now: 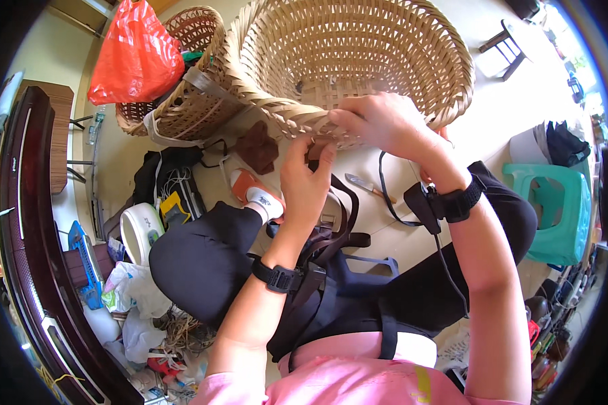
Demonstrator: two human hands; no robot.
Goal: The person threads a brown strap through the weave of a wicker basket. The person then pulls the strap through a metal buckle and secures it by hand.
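Observation:
A large woven bamboo basket [358,40] stands in front of me, its thick braided rim towards me. My left hand [306,177] is just under the near rim, thumb and fingers closed on a brown strap [346,202]. The strap runs down from the fingers in a loop between my legs. At the same rim, a little to the right, my right hand [388,121] reaches over the edge; it is smeared by motion and some fingers are hidden. A knife [371,187] with a wooden handle lies on the floor below the right hand.
Left of the large basket, a second basket [194,111] carries a red plastic bag [136,57]. A turquoise plastic stool [550,212] stands to the right. Plastic bags [142,290] and clutter lie at left, beside a dark cabinet [37,202]. A dark stool [505,47] is far right.

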